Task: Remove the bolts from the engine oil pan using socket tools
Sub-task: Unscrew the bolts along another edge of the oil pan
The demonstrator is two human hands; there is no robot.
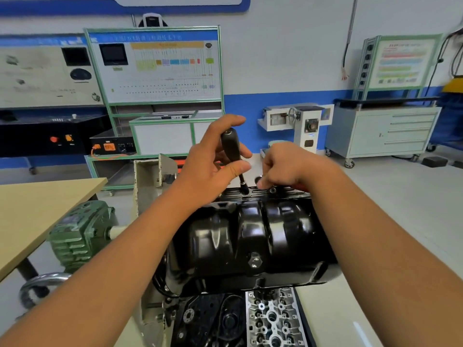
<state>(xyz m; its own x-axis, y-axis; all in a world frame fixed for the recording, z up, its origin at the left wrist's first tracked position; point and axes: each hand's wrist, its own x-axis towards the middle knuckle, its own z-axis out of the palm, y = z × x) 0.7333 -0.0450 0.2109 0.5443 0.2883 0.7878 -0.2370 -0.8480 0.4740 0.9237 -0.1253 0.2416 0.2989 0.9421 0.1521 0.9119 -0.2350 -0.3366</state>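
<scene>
A: Straight to the left hand (215, 156): thumb and fingers are wrapped round the black, rounded-handle socket driver (231, 149), palm turned inward, index finger arched over the butt of the handle.

B: And the tool itself?

A: It stands nearly upright, tilted a touch toward the right hand. Below the grip the thin shaft runs down into a dark socket (243, 187), seated on the far flange of the glossy black pressed-steel oil pan (250, 234). The bolt under it is hidden by the socket.

B: The right hand (288, 169)?

A: Just beside the driver, knuckles up, fingers curled down at the same flange edge. The fingertips look pinched on something small and dark, but I can't tell what it is, or whether it's truly held.

B: Anything visible near those fingers?

A: One small silver flange bolt (273, 189), just below the right fingertips, sitting in the flange.

B: Both forearms?

A: Bare, reaching forward from the lower corners, converging over the pan's domed belly. Nearer us than the grip, a hex drain plug (254, 259) sits in the pan's wall, and lower still lies an aluminium cylinder head (273, 319).

B: Out to the left?

A: A green ribbed gearbox (77, 236), a pale wooden tabletop (37, 209).
</scene>
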